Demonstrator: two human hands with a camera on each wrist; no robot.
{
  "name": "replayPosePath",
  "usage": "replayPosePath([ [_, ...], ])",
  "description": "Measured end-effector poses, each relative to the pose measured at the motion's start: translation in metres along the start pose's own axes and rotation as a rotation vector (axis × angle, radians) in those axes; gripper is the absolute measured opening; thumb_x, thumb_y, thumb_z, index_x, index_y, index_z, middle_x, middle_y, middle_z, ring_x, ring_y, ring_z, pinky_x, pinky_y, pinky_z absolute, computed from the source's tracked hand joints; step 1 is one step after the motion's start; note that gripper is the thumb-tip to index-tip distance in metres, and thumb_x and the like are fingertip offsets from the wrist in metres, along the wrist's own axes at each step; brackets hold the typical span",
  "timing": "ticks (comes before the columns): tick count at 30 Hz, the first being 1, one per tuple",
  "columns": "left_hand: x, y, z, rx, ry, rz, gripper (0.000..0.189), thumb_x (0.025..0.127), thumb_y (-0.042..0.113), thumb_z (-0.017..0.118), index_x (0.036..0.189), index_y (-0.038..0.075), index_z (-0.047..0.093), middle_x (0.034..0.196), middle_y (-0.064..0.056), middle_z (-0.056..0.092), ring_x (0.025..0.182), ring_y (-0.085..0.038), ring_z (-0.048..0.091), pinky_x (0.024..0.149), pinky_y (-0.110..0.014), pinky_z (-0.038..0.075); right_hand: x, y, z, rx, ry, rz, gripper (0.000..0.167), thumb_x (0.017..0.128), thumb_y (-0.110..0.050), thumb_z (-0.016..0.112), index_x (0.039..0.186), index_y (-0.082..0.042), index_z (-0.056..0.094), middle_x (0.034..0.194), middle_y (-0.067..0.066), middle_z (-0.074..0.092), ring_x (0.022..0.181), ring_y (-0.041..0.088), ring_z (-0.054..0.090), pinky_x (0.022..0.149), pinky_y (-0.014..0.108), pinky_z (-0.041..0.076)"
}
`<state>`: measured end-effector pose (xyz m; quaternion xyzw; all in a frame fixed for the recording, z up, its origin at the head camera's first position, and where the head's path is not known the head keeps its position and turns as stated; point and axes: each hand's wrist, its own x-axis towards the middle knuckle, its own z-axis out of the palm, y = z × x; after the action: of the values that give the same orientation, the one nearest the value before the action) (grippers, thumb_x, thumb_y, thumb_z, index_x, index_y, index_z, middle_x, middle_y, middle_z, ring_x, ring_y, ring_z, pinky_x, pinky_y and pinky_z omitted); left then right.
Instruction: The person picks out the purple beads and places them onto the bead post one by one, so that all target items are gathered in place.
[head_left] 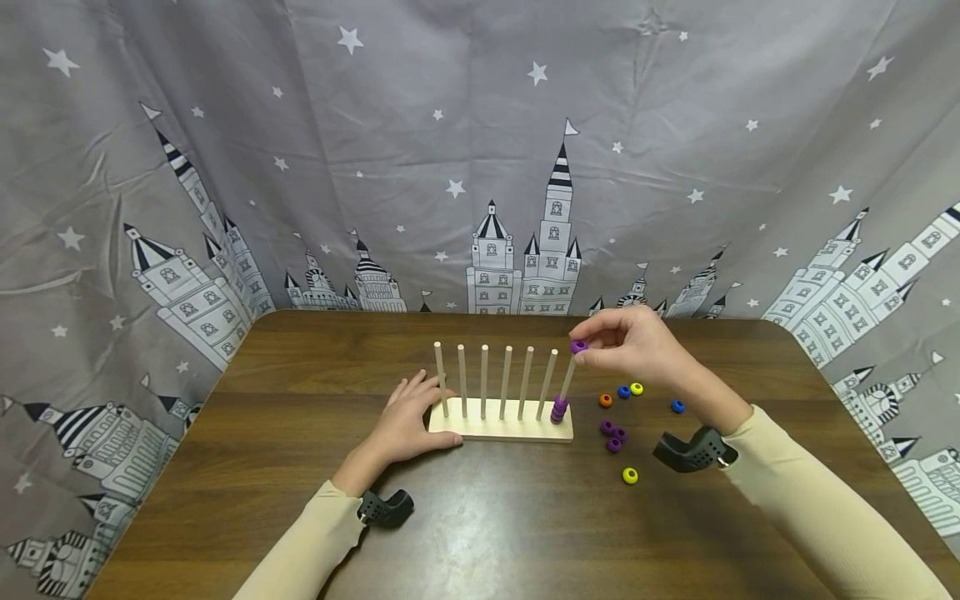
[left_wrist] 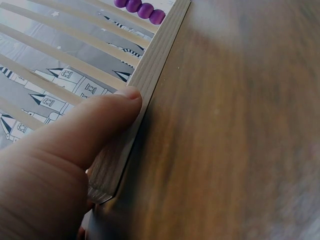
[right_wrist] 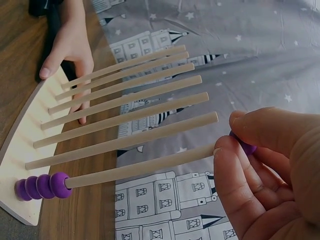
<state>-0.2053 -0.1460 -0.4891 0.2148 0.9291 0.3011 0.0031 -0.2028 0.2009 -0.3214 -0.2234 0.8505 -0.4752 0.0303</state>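
A pale wooden peg rack (head_left: 501,429) stands on the table, with several upright dowels on its base. Its left end is held by my left hand (head_left: 405,421), the thumb (left_wrist: 107,112) on the front edge and the fingers behind. Several purple beads (right_wrist: 44,186) are stacked at the foot of the rightmost dowel (right_wrist: 145,167). At that dowel's top, my right hand (head_left: 633,342) pinches another purple bead (head_left: 578,346) between thumb and fingers. The fingers partly hide this bead in the right wrist view, and the dowel's tip is covered there.
Right of the rack lie loose purple beads (head_left: 613,446), an orange bead (head_left: 605,401), blue beads (head_left: 678,406) and yellow beads (head_left: 630,476). A grey curtain with castles (head_left: 420,125) hangs behind the brown wooden table (head_left: 480,517). Each wrist wears a black band.
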Motion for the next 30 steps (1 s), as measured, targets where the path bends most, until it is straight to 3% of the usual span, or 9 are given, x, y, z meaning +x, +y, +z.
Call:
replayPosePath([
  [30, -0.0001, 0.0004, 0.0000, 0.003, 0.004, 0.005, 0.065, 0.074, 0.045, 0.084, 0.127, 0.012, 0.069, 0.154, -0.019, 0.051, 0.153, -0.047, 0.027, 0.126, -0.067, 0.015, -0.0026, 0.0045, 0.0040, -0.061, -0.003, 0.008, 0.019, 0.081, 0.002, 0.079, 0.100, 0.001, 0.076, 0.090, 0.016, 0.076, 0.068, 0.001, 0.066, 0.058, 0.019, 0.055],
])
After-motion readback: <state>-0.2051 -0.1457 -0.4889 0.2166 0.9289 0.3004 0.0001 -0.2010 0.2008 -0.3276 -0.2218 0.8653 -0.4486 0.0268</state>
